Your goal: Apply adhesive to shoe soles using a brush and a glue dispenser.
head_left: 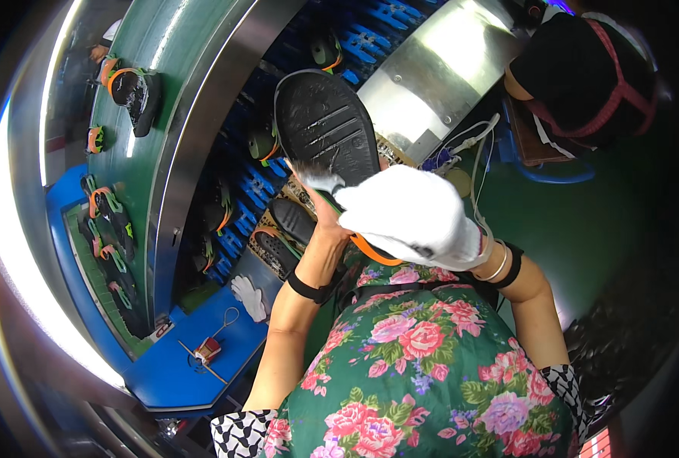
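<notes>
My bare left hand (pixel 326 217) grips a black sandal (pixel 326 126) by its side, low along the sole. The sole is tilted up and shows raised bars and a wet shine. Part of an orange strap (pixel 374 250) shows below my hands. My right hand (pixel 412 214) wears a white knit glove and is closed round a small brush (pixel 318 180). Its pale, dark-tipped bristles are smeared by motion and lie against or just over the sole's lower left part. The glove hides the brush's handle and the near end of the sandal.
Several sandals stand on a rack with blue holders (pixel 252 187). More sandals lie on the green conveyor (pixel 194 30) at the left. A white glove (pixel 249 298) and a small red-wrapped item (pixel 207 351) lie on the blue table (pixel 179 382). Another person (pixel 576 76) sits at the upper right.
</notes>
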A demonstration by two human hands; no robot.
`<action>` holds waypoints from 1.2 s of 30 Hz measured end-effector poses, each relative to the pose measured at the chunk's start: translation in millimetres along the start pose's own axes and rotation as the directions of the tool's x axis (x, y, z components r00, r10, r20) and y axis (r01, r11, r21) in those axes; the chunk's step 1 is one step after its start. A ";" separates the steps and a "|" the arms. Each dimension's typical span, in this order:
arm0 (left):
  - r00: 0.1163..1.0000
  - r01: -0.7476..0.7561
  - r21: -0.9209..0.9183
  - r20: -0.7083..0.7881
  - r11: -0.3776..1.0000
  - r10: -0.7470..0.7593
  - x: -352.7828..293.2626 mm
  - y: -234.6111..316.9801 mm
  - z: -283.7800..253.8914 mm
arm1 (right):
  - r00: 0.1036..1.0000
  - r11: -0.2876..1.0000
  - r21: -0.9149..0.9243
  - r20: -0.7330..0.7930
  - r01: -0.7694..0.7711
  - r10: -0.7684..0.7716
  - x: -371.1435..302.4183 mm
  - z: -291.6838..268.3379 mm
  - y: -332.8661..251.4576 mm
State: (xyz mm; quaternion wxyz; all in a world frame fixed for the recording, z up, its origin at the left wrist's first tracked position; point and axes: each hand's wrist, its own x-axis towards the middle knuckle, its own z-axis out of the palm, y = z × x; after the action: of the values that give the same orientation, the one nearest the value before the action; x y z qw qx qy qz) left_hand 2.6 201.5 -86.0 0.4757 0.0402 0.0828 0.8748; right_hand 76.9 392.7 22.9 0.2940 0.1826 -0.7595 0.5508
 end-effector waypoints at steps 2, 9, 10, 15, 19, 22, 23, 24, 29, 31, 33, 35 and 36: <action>0.981 -0.039 -0.040 -0.192 0.998 0.030 -11.3 6.9 -19.6 | 0.998 0.995 0.071 0.027 -0.063 0.061 0.4 -11.8 3.6; 0.986 0.003 0.263 -0.160 0.965 0.040 24.5 2.9 27.9 | 0.970 0.943 0.241 -0.023 -0.228 0.241 -8.1 10.5 -4.2; 0.983 -0.025 0.252 -0.171 0.967 0.070 27.2 2.0 33.0 | 0.992 0.982 0.136 -0.002 -0.127 0.129 -6.4 3.4 -2.1; 0.980 -0.067 0.201 -0.171 0.977 0.102 36.9 10.9 40.9 | 0.990 0.990 0.034 0.035 -0.140 0.139 -3.0 -20.4 5.3; 0.940 0.004 0.151 -0.338 0.988 0.048 39.9 10.6 48.1 | 0.998 0.999 -0.007 0.040 -0.050 0.051 -14.0 1.9 -2.1; 0.973 -0.147 0.174 -0.153 0.974 0.174 44.6 11.4 46.0 | 0.983 0.980 0.089 0.051 -0.179 0.175 -9.2 -14.6 0.0; 0.972 -0.147 0.176 -0.156 0.973 0.175 46.0 14.0 44.4 | 0.968 0.961 0.116 0.035 -0.249 0.247 -9.0 -18.7 2.1; 0.968 -0.163 0.174 -0.162 0.971 0.192 49.8 14.6 47.7 | 0.979 0.978 0.039 0.029 -0.204 0.203 -7.7 -22.7 1.9; 0.945 -0.235 0.154 -0.196 0.960 0.263 54.5 14.7 52.2 | 0.997 0.997 0.010 0.026 -0.071 0.071 -14.1 -7.6 -2.8; 0.943 -0.253 0.148 -0.183 0.956 0.278 56.5 16.7 49.5 | 0.969 0.963 0.105 0.040 -0.247 0.244 -9.3 -19.0 -1.7; 0.942 -0.244 0.270 -0.161 0.931 0.293 57.0 22.0 42.6 | 0.975 0.973 0.072 0.023 -0.221 0.220 -12.3 -25.5 5.2; 0.943 -0.202 0.326 -0.191 0.923 0.273 54.8 24.8 39.2 | 0.992 0.992 -0.023 0.035 -0.123 0.124 -13.5 -19.6 -0.7; 0.945 -0.229 0.281 -0.164 0.932 0.282 58.0 24.1 42.6 | 0.996 0.998 -0.024 0.057 -0.065 0.067 -15.1 -17.2 1.5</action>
State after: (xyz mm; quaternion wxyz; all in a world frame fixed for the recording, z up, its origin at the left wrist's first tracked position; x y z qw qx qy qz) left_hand -42.5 241.9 -40.2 0.3370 0.0237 0.2378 0.9107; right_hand 91.6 408.7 15.8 0.2556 0.1699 -0.7793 0.5463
